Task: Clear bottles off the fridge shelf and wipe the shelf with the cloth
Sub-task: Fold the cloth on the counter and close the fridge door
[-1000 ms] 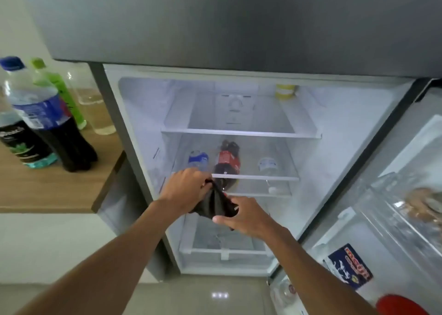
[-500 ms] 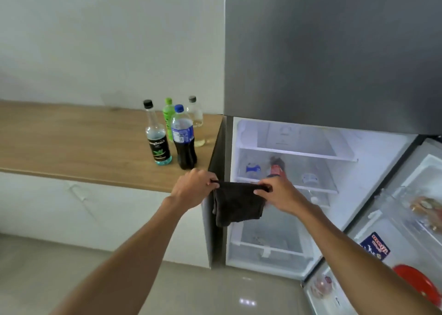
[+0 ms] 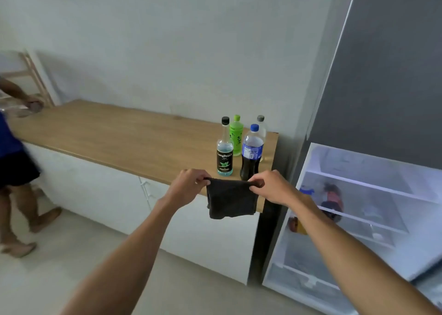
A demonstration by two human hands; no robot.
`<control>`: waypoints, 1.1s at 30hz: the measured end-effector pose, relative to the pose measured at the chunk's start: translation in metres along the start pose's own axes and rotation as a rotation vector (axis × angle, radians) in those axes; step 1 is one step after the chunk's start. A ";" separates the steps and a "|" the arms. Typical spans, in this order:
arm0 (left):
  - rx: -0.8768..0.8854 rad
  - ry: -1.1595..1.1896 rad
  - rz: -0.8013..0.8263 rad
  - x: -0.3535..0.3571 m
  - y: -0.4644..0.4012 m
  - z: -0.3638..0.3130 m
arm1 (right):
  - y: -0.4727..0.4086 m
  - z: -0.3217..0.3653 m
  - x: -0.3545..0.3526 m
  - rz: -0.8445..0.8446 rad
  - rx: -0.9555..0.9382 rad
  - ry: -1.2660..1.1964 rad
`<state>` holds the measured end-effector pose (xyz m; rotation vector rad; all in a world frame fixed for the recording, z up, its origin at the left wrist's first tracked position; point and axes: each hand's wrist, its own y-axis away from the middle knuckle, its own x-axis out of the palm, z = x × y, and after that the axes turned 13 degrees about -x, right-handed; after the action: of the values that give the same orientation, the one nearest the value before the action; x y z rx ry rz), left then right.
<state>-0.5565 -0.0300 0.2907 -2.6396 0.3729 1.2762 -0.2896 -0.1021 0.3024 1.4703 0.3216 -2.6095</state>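
Observation:
A dark cloth (image 3: pixel 231 199) hangs stretched between my hands in front of the counter's near edge. My left hand (image 3: pixel 190 187) pinches its top left corner and my right hand (image 3: pixel 270 186) pinches its top right corner. Several bottles stand on the wooden counter (image 3: pixel 119 135): a black-labelled one with blue liquid (image 3: pixel 224 154), a green one (image 3: pixel 236 136), a dark cola bottle with a blue cap (image 3: pixel 251 155) and a clear one (image 3: pixel 261 125) behind. At the right the open fridge shows a glass shelf (image 3: pixel 373 186) with a red-labelled cola bottle (image 3: pixel 332 201) lying below it.
Another person (image 3: pixel 16 171) stands at the far left, by the counter's end. White cabinet fronts (image 3: pixel 100 190) run under the counter. The grey freezer door (image 3: pixel 394 63) rises above the open fridge compartment. Pale floor (image 3: pixel 59 266) lies below my arms.
My view has swung left from the fridge interior toward the counter. The bunched cloth has been spread out between both hands and carried left to the counter's edge.

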 end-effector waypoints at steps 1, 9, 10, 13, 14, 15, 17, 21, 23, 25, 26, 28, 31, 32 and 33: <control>-0.015 0.007 -0.010 -0.006 -0.005 0.011 | -0.013 0.004 0.006 0.012 0.000 -0.012; -0.149 -0.025 -0.014 -0.046 -0.071 0.097 | -0.130 0.008 0.063 0.036 -0.033 -0.092; -0.157 -0.030 -0.020 -0.050 -0.082 0.105 | -0.145 0.008 0.068 0.040 -0.036 -0.107; -0.164 -0.030 -0.021 -0.062 -0.108 0.127 | -0.181 0.012 0.083 0.052 -0.018 -0.210; -0.160 -0.030 -0.019 -0.065 -0.116 0.135 | -0.193 0.013 0.088 0.057 -0.017 -0.234; -0.156 -0.035 -0.015 -0.069 -0.126 0.142 | -0.203 0.013 0.093 0.058 -0.013 -0.251; -0.149 -0.045 0.005 -0.075 -0.145 0.157 | -0.222 0.014 0.103 0.057 0.003 -0.292; -0.171 -0.082 0.132 -0.082 -0.192 0.188 | -0.255 0.009 0.122 0.092 0.106 -0.337; -0.152 -0.100 0.236 -0.083 -0.219 0.203 | -0.274 0.002 0.130 0.103 0.167 -0.343; -0.115 -0.114 0.304 -0.080 -0.246 0.219 | -0.292 -0.005 0.142 0.089 0.227 -0.312; -0.106 -0.117 0.321 -0.076 -0.259 0.226 | -0.301 -0.008 0.148 0.071 0.254 -0.277; -0.112 -0.105 0.344 -0.063 -0.281 0.234 | -0.316 -0.014 0.159 0.040 0.306 -0.193; -0.158 -0.100 0.355 -0.043 -0.313 0.243 | -0.336 -0.022 0.173 0.045 0.358 -0.116; -0.174 -0.105 0.363 -0.037 -0.323 0.247 | -0.342 -0.025 0.178 0.053 0.376 -0.100; -0.189 -0.108 0.368 -0.032 -0.332 0.251 | -0.347 -0.028 0.182 0.055 0.396 -0.088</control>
<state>-0.6611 0.3595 0.1810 -2.7255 0.7867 1.6275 -0.4352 0.2401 0.1748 1.4320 -0.2583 -2.7940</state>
